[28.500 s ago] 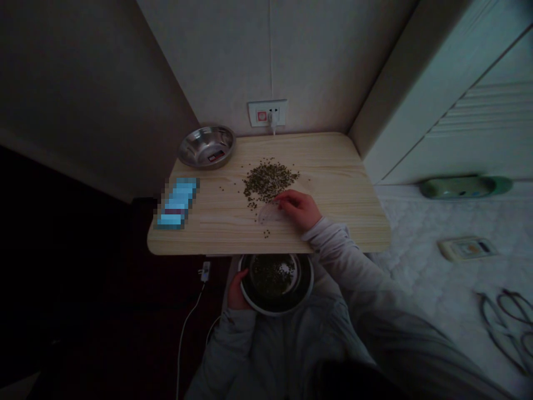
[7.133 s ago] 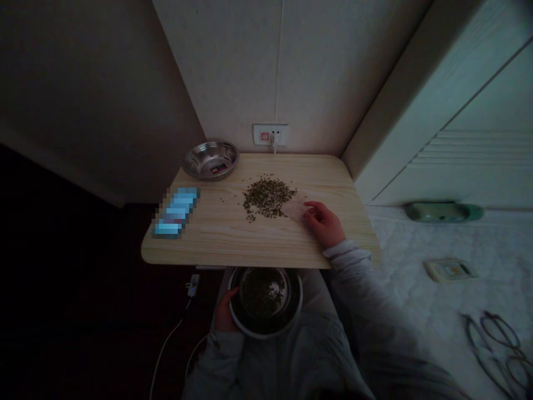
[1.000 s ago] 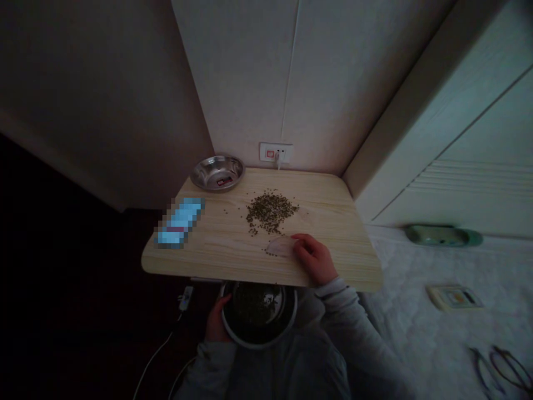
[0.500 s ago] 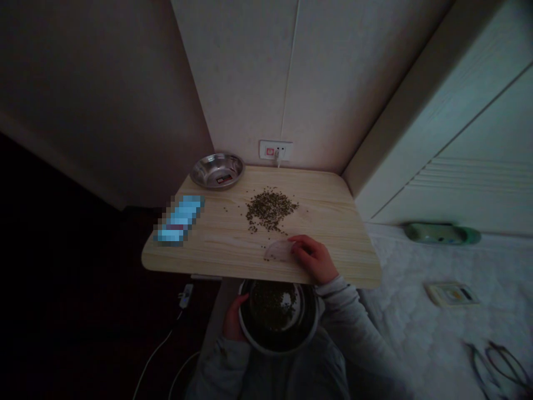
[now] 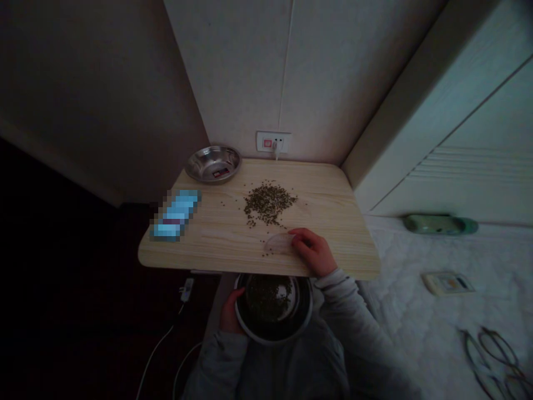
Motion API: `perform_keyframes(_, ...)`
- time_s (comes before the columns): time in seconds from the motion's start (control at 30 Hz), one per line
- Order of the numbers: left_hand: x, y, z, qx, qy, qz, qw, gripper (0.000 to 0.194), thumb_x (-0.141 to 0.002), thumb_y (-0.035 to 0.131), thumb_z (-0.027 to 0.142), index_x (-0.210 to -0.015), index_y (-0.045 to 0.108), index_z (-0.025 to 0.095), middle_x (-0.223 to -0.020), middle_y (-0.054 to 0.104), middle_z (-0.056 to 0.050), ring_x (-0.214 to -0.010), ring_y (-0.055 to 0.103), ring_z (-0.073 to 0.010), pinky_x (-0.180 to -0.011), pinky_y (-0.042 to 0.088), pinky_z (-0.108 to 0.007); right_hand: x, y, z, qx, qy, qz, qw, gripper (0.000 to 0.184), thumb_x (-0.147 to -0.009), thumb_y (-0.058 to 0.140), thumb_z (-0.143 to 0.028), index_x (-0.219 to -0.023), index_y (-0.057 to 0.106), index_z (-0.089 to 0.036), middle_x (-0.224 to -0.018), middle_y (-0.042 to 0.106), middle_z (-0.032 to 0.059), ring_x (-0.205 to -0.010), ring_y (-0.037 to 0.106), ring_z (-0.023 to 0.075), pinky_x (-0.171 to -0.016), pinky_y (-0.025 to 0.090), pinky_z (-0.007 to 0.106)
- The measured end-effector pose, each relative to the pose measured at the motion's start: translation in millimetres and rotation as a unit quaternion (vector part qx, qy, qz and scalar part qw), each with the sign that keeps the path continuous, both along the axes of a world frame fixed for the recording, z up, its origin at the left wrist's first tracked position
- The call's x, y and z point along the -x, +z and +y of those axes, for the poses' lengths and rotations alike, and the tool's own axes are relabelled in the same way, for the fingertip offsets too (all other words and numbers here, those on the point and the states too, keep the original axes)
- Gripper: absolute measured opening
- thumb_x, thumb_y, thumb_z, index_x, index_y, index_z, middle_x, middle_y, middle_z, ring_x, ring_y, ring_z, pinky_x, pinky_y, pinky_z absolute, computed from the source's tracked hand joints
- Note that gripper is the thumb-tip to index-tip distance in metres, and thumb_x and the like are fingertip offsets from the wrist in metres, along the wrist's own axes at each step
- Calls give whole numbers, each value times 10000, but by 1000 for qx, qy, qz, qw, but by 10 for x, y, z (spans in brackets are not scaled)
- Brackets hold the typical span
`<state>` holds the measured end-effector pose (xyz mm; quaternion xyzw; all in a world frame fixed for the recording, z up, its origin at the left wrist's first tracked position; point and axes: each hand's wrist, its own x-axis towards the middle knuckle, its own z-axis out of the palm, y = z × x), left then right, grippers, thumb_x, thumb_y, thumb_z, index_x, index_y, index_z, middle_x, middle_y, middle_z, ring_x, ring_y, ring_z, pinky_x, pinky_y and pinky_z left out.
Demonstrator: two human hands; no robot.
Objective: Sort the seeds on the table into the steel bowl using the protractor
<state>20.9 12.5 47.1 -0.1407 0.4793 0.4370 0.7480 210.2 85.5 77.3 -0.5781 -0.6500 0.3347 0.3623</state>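
Many small dark-green grains (image 5: 268, 201) lie on the pale wooden table (image 5: 333, 211); my right hand (image 5: 314, 253) pinches a thin translucent sheet (image 5: 278, 243) (nearer me), my left hand (image 5: 232, 314) grips a round pale-rimmed bowl (image 5: 270, 340) below.

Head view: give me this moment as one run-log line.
left hand: holding white-rimmed bowl; right hand: holding clear plastic piece; dark-green grains: spread on wood-grain tabletop; steel bowl: far left corner

Dark little grains (image 5: 268, 201) lie scattered on the table (image 5: 333, 222), a translucent rounded sheet (image 5: 278, 243) beside them. A shiny bowl (image 5: 300, 316) below holds more
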Motion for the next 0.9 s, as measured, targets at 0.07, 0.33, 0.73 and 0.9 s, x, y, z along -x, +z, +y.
perform_keyframes(0.07, 11, -5, 0, 8, -1, 8, 1000, 333, -705, 416, 126, -436, 612, 143, -565, 664, -90, -804, 588, -266, -794, 411, -373, 0, 6, -2, 0, 4, 8, 1000, 245, -691, 448, -223, -901, 567, -182, -647, 541, -5, -607, 479, 106, -586, 374, 230)
perform_keyframes(0.33, 35, -66, -14, 4, 1, -12, 1000, 298, -692, 434, 135, -468, 632, 145, -558, 663, -90, -799, 589, -264, -795, 411, -363, 15, 22, 12, 11, -25, 40, 999, 245, -696, 443, -243, -897, 561, -166, -643, 548, -2, -591, 481, 103, -578, 387, 229)
perform_keyframes(0.73, 43, -51, -18, -1, -7, -22, 1000, 292, -698, 419, 155, -517, 646, 132, -666, 676, -107, -827, 579, -273, -798, 409, -373, 1, 18, 6, 8, 11, 21, 1000, 248, -698, 458, -229, -912, 572, -181, -693, 582, 8, -661, 516, 120, -643, 400, 255)
perform_keyframes(0.9, 50, -88, -23, -3, -4, -13, 1000, 289, -701, 429, 159, -513, 647, 134, -595, 670, -86, -682, 619, -235, -750, 437, -336, 6, 5, 9, -5, 16, -2, 1000, 245, -711, 454, -251, -917, 572, -191, -704, 586, 7, -652, 513, 118, -631, 396, 254)
